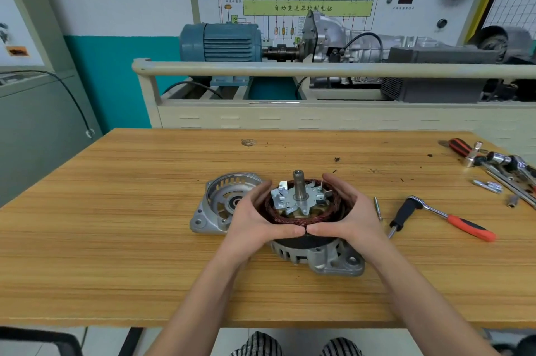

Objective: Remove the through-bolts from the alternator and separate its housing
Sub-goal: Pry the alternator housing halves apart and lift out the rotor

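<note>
Fingers of my left hand and right hand curl around the copper-wound stator ring, gripping it from both sides atop the grey aluminium rear housing on the wooden tabletop, its steel rotor shaft pointing straight up between them, so I judge the lift runs vertically.

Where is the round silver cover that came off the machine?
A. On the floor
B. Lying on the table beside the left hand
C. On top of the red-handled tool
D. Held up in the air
B: the silver cover lies flat on the wooden table, just beside the left hand.
</note>
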The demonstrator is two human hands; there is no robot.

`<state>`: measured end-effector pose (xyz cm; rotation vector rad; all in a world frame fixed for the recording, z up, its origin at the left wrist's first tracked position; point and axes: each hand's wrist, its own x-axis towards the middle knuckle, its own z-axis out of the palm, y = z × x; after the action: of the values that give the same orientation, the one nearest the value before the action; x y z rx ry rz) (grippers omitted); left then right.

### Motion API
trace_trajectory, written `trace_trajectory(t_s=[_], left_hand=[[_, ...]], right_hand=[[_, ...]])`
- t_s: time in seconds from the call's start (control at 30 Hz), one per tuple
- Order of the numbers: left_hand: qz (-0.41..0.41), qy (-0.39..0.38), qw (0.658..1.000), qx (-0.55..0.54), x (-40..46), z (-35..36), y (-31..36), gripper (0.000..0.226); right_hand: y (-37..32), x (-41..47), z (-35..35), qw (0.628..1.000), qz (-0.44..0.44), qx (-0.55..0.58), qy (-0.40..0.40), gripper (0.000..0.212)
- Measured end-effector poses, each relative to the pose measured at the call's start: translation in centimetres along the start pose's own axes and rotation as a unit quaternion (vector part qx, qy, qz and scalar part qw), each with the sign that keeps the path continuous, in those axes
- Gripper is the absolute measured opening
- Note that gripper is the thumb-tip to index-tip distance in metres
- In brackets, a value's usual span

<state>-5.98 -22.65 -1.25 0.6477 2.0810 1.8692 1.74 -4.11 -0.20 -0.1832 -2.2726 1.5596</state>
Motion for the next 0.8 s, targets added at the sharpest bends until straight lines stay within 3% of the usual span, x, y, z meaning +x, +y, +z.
trace_trajectory(t_s=[0.33,0.67,0.8], left_hand=[[0.026,0.032,0.999,-0.013,0.9,0.4,-0.9,0.114],[0.015,0.030,0.999,-0.019,1.9,0.8,-0.9,0.104],[0.023,0.005,1.000,0.000,2.0,0.5,-0.5,0.109]], right_hand=[[0.6,-0.4,0.8,0.998,-0.021,0.015,0.062,0.112],[0.4,0.4,0.9,0.995,0.019,0.013,0.098,0.099],[0.2,0.2,0.8,0.997,0.021,-0.001,0.070,0.112]])
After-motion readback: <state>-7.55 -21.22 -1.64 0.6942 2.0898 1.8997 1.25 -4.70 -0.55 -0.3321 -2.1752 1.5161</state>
